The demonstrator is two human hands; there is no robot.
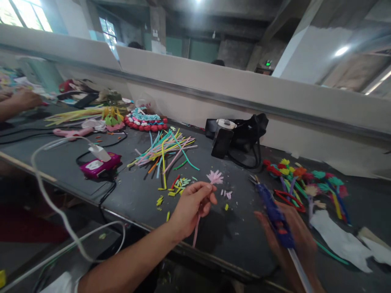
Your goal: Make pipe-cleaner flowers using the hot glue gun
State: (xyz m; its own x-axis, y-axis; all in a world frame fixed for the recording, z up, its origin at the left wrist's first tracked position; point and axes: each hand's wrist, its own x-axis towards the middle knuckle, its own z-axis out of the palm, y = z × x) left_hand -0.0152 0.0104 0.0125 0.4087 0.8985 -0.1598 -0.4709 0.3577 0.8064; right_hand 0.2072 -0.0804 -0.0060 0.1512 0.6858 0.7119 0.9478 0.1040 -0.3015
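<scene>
My left hand (192,207) is closed in a pinch on a pink pipe-cleaner flower (214,177); its pink stem hangs down below the fingers, over the dark table (61,162). My right hand (293,236), blurred by motion, wraps around a blue glue gun (273,211) whose nozzle points up and left toward the flower. Small pink scraps (226,194) lie on the table between the two hands.
A loose pile of coloured pipe cleaners (165,150) and cut bits lies to the left. Finished flowers (305,181) and red scissors (288,199) lie to the right, white paper (339,240) nearby. Behind are a black bag (244,134), a magenta device (99,165) and another person's hand (23,99).
</scene>
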